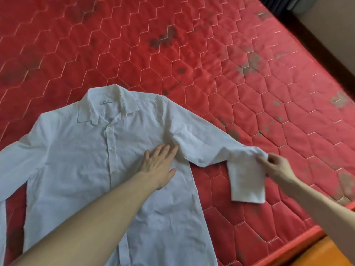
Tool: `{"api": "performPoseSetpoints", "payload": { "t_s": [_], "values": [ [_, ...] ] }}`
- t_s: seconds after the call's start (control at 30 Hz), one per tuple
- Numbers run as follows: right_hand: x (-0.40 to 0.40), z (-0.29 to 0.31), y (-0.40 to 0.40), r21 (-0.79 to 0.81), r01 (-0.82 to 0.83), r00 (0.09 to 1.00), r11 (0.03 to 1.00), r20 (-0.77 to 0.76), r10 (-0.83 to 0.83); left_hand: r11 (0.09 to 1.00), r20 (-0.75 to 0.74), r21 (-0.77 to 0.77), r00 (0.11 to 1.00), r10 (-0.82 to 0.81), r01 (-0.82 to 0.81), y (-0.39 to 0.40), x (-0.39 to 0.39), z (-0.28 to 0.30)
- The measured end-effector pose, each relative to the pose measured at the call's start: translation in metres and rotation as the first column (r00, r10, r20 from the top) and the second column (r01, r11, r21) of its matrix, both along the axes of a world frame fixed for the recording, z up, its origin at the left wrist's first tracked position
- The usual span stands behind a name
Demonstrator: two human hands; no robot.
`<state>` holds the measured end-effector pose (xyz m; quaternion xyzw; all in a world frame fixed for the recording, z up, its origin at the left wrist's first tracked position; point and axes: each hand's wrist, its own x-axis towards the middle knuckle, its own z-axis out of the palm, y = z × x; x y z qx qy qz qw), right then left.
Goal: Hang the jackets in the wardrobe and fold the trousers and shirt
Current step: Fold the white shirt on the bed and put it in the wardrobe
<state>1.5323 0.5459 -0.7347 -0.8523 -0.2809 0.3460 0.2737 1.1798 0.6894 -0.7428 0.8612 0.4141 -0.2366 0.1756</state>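
A white button-up shirt lies face up and buttoned on a red quilted mattress, collar pointing away from me. My left hand rests flat on the shirt's chest near the right armpit, fingers spread, holding nothing. The shirt's right sleeve stretches out to the right and bends down at the cuff. My right hand pinches that sleeve at the bend, just above the cuff. The other sleeve runs off the left edge of the view.
The mattress has dark stains in several patches toward the right and the middle. Its edge runs diagonally down the right side, with a dark frame and pale floor beyond. A wooden floor strip shows at the bottom right.
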Motion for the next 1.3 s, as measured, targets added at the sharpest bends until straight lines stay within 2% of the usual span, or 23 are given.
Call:
{"api": "performPoseSetpoints", "payload": {
  "t_s": [0.07,0.13,0.27,0.4,0.6,0.63,0.7,0.77,0.83,0.9,0.97,1.0,1.1,1.13,1.17,1.2,1.23,1.3],
  "values": [
    [0.032,0.01,0.003,0.005,0.074,0.98,0.997,0.184,-0.074,0.999,-0.039,-0.041,0.999,-0.011,0.009,0.0,-0.001,0.003],
    [0.054,0.014,-0.002,-0.055,0.091,0.96,0.994,0.271,-0.073,0.997,-0.073,-0.071,0.997,-0.027,0.022,-0.002,-0.003,0.005],
    [0.059,-0.002,-0.029,-0.3,0.021,0.984,0.954,0.175,0.033,0.995,-0.109,-0.095,0.993,-0.038,0.028,-0.007,-0.001,0.008],
    [0.053,-0.01,-0.056,-0.446,0.113,0.953,0.888,0.302,0.03,0.992,-0.124,-0.122,0.992,-0.03,0.015,-0.012,0.001,0.01],
    [0.058,0.008,-0.048,-0.247,0.05,0.974,0.968,0.226,0.007,0.994,-0.12,-0.106,0.992,-0.046,0.033,-0.014,-0.004,0.018],
    [0.053,0.015,-0.038,-0.197,0.045,0.979,0.979,0.203,-0.005,0.997,-0.078,-0.075,0.996,-0.033,0.027,-0.017,-0.002,0.02],
    [0.038,0.026,-0.015,-0.079,0.054,0.992,0.995,0.118,-0.044,1.0,0.118,-0.008,0.993,0.01,-0.009,-0.024,0.013,0.023],
    [0.016,0.035,0.01,0.016,0.037,0.999,0.999,-0.013,-0.037,0.988,0.375,-0.092,0.915,0.151,-0.125,-0.033,0.039,0.03],
    [-0.015,0.044,0.033,0.072,-0.032,0.991,0.997,-0.128,0.041,0.921,0.508,-0.322,0.781,0.364,-0.22,-0.042,0.07,0.041],
    [-0.046,0.05,0.052,0.133,-0.097,0.968,0.986,-0.22,0.125,0.81,0.519,-0.537,0.664,0.538,-0.236,-0.051,0.098,0.055],
    [-0.075,0.057,0.069,0.204,-0.109,0.936,0.973,-0.308,0.17,0.719,0.505,-0.644,0.56,0.657,-0.263,-0.055,0.117,0.066],
    [-0.087,0.06,0.077,0.233,-0.093,0.919,0.968,-0.354,0.173,0.672,0.504,-0.675,0.475,0.721,-0.305,-0.053,0.122,0.07],
    [-0.119,0.067,0.1,0.24,-0.006,0.824,0.971,-0.548,0.14,0.45,0.457,-0.777,0.097,0.884,-0.44,-0.034,0.116,0.072],
    [-0.128,0.069,0.106,0.236,0.014,0.772,0.972,-0.62,0.14,0.389,0.434,-0.792,0.015,0.901,-0.47,-0.025,0.107,0.071],
    [-0.138,0.071,0.111,0.245,0.009,0.736,0.97,-0.658,0.159,0.362,0.429,-0.79,-0.025,0.903,-0.494,-0.017,0.095,0.07],
    [-0.147,0.07,0.115,0.266,-0.016,0.742,0.964,-0.643,0.19,0.353,0.436,-0.772,-0.036,0.899,-0.528,-0.008,0.081,0.068],
    [-0.156,0.068,0.116,0.304,-0.059,0.798,0.951,-0.557,0.228,0.354,0.452,-0.738,-0.031,0.892,-0.575,-0.001,0.065,0.068],
    [-0.172,0.058,0.112,0.382,-0.135,0.934,0.914,-0.261,0.246,0.339,0.481,-0.669,-0.039,0.876,-0.661,0.015,0.031,0.067]
  ]
}}
